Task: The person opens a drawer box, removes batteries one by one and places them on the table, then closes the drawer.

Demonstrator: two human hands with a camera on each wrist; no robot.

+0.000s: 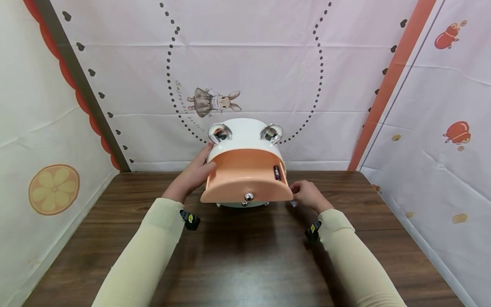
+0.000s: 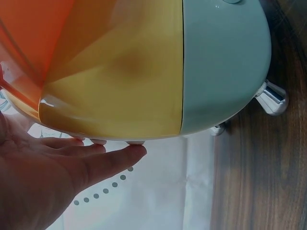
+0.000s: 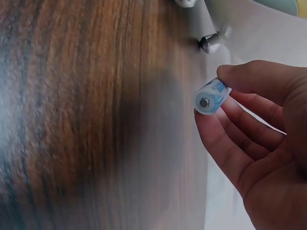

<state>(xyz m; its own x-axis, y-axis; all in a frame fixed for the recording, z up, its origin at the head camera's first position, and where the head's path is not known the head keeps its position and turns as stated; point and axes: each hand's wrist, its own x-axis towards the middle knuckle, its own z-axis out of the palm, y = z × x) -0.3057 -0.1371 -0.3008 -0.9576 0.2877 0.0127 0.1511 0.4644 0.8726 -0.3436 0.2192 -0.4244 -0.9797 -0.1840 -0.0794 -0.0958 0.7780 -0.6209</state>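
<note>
A small storage cabinet (image 1: 245, 140) with silver ring ears stands on the table, its orange top drawer (image 1: 230, 189) pulled out. Inside that drawer, against the right wall, lies a dark battery (image 1: 277, 172). My left hand (image 1: 193, 175) rests on the cabinet's left side, and in the left wrist view its fairly straight fingers (image 2: 115, 165) touch the casing. Between thumb and fingers my right hand (image 1: 308, 195) pinches a light blue and white battery (image 3: 212, 97), just right of the cabinet. The battery's metal end shows in the right wrist view.
The cabinet has short silver feet (image 2: 272, 98) on the dark wooden table (image 1: 245, 256). Below the orange drawer, yellow and green drawer fronts (image 2: 225, 67) appear in the left wrist view. A printed white cloth (image 1: 245, 64) hangs behind and at both sides.
</note>
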